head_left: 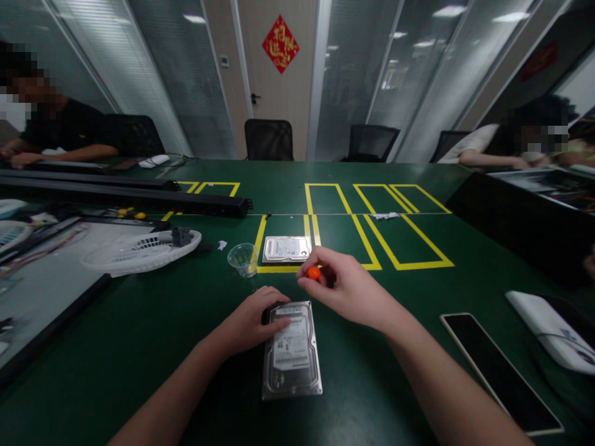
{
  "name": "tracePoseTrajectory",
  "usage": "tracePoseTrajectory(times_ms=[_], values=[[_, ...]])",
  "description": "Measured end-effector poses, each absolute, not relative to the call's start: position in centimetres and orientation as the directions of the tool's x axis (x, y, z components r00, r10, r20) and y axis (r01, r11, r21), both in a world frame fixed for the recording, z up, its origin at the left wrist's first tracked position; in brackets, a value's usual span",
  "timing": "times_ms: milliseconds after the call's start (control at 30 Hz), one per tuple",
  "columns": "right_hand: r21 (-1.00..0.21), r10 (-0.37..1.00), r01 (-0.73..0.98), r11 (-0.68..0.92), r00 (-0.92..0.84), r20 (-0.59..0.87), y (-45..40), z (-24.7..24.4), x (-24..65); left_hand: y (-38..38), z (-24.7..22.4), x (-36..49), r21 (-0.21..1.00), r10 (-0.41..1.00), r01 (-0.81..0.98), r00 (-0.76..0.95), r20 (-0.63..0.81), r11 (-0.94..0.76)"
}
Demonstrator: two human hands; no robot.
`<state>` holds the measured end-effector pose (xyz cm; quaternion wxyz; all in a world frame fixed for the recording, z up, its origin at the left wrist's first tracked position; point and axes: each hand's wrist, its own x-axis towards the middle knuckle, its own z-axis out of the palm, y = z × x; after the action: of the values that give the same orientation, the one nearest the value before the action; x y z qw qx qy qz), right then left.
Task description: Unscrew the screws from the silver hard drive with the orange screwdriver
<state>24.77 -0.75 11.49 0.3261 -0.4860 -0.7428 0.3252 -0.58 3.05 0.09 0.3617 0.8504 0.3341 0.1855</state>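
Note:
A silver hard drive [292, 353] lies label up on the green table, close to me. My left hand [253, 319] grips its far left part, thumb across the label and fingers along the far edge. Beyond the drive's far right corner, my right hand [346, 282] is closed around a small tool with a round orange end [314, 273]; the fingers hide the rest of it. Farther off, a second hard drive [287, 248] lies crosswise inside a yellow tape outline. Left of that drive stands a clear plastic cup [243, 259].
On the left are a white racket-shaped frame [144, 251], a flat grey panel [60, 272] and long black bars [125, 197]. A phone [499, 371] and a white device [553, 328] lie right. A black case [515, 217] stands far right. People sit at both sides.

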Motion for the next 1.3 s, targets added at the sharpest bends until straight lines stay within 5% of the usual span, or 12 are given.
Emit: tracePoseTrajectory(times_ms=[300, 1000, 1300], values=[[-0.798, 0.886, 0.483, 0.361, -0.444, 0.132, -1.2, 12.8, 25.0, 3.1, -0.1, -0.6, 0.736, 0.689, 0.419, 0.720, 0.087, -0.531], [-0.833, 0.918, 0.489, 0.257, -0.392, 0.054, -1.0, 12.6, 25.7, 3.1, -0.2, -0.6, 0.748, 0.700, 0.429, 0.710, 0.068, -0.508], [-0.782, 0.944, 0.541, 0.308, -0.279, 0.178, -0.5, 11.7, 25.1, 3.1, -0.2, -0.6, 0.739, 0.694, 0.423, 0.715, 0.083, -0.524]])
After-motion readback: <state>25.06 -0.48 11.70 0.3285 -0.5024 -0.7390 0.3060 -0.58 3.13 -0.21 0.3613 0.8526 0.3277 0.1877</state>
